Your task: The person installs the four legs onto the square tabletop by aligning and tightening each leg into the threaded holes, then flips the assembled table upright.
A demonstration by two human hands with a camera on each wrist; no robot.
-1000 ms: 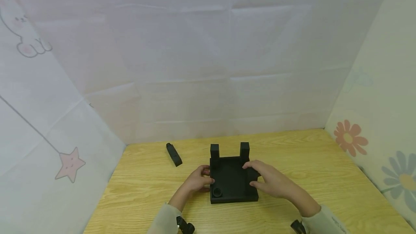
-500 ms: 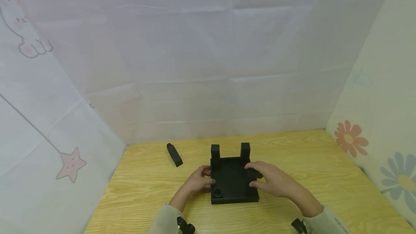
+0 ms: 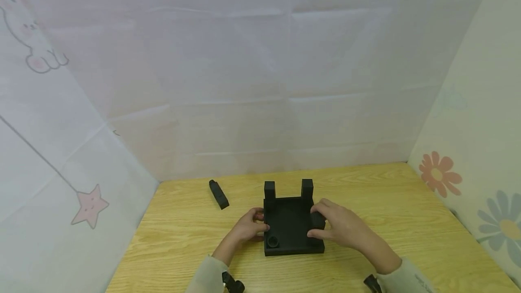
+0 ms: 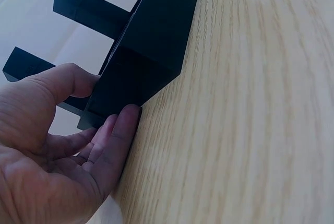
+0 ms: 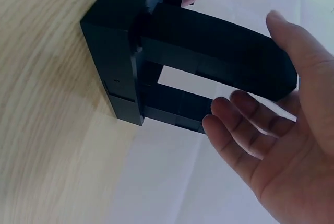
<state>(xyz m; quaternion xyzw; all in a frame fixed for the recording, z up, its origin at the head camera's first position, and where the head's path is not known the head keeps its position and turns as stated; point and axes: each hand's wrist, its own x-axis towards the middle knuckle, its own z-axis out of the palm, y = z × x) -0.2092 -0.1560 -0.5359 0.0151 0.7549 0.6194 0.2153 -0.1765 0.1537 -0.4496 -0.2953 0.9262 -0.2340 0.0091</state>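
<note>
A black square tray-like base (image 3: 294, 251) stands on the table with two upright posts at its back corners, the left post (image 3: 269, 189) and the right post (image 3: 307, 188). A third post (image 3: 318, 220) rises from its right side. At the front left corner is a round socket (image 3: 272, 241). My left hand (image 3: 249, 226) grips the base's left wall, thumb over the rim and fingers outside. My right hand (image 3: 339, 224) is spread around the third post's upper end, thumb and fingers on opposite sides. In the right wrist view the thumb (image 5: 276, 23) stands slightly off the post.
A loose black post (image 3: 219, 194) with a round peg at one end lies on the wooden table (image 3: 179, 234), behind and left of the base. White cloth walls (image 3: 228, 125) with printed figures enclose the table at the back and sides.
My right thumb and fingers have spread wider apart around the third post, whose end now shows between them. The left hand and base have stayed put.
</note>
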